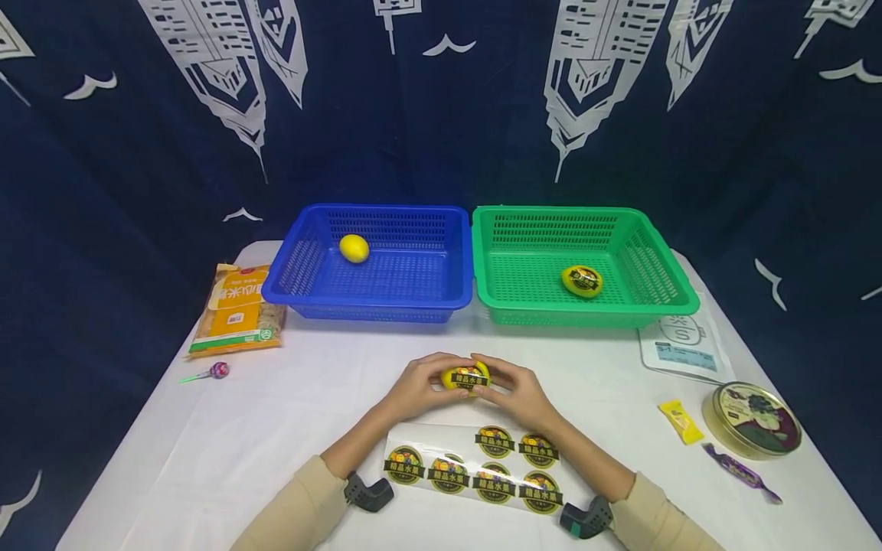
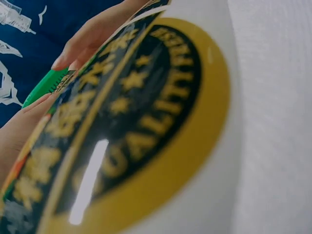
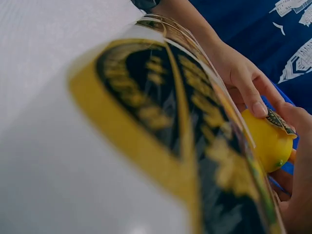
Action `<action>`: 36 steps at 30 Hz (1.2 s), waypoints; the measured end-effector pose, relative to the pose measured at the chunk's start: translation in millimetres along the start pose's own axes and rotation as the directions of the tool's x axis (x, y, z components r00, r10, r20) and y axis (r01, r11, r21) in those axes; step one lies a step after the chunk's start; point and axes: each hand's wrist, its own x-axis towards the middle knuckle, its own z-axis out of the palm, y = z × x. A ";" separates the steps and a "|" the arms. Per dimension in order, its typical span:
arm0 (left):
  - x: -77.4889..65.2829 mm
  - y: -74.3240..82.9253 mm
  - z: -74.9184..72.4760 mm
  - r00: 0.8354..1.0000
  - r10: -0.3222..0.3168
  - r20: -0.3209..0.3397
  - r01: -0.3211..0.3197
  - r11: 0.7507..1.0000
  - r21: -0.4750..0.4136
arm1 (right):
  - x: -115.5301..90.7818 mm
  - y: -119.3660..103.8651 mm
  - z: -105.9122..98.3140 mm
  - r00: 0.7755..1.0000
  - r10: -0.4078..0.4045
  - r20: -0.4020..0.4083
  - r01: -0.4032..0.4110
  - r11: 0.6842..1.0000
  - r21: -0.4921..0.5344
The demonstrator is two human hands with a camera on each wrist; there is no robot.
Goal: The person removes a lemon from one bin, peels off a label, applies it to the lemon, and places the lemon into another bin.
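Both hands hold a yellow lemon (image 1: 448,380) above the white table, just behind a sticker sheet (image 1: 434,440). The left hand (image 1: 422,385) grips its left end, thumb in front and fingers behind. On the other end is the right hand (image 1: 518,394), its thumb near the lower edge of a black-and-gold round sticker (image 1: 469,378) on the lemon's front. In the right wrist view, one edge of that sticker (image 3: 282,122) stands slightly off the lemon's skin. Stickers on the sheet fill much of both wrist views and partly hide the hands; the lemon is hidden in the left wrist view.
A blue basket (image 1: 365,313) with a plain lemon (image 1: 354,249) adjoins a green basket (image 1: 572,318) with a stickered lemon (image 1: 582,282). Left lie a food bag (image 1: 237,310) and lollipop (image 1: 219,370); right, a white packet (image 1: 682,344), round tin (image 1: 756,419) and wrapped candies (image 1: 682,422).
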 end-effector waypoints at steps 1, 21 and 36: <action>0.0 -0.1 -0.5 1.000 0.000 -0.002 0.000 1.000 0.005 | 0.9 1.9 -0.4 1.000 0.009 0.004 -0.009 1.000 0.013; 4.7 1.7 -2.9 0.998 0.043 0.039 -0.041 0.998 -0.050 | 5.6 3.9 -17.4 0.991 0.113 0.078 -0.119 0.989 0.086; -1.4 1.9 1.6 0.999 0.029 0.018 -0.028 0.998 -0.059 | -4.3 -11.2 -64.6 0.892 -0.069 -0.447 0.074 0.997 -0.006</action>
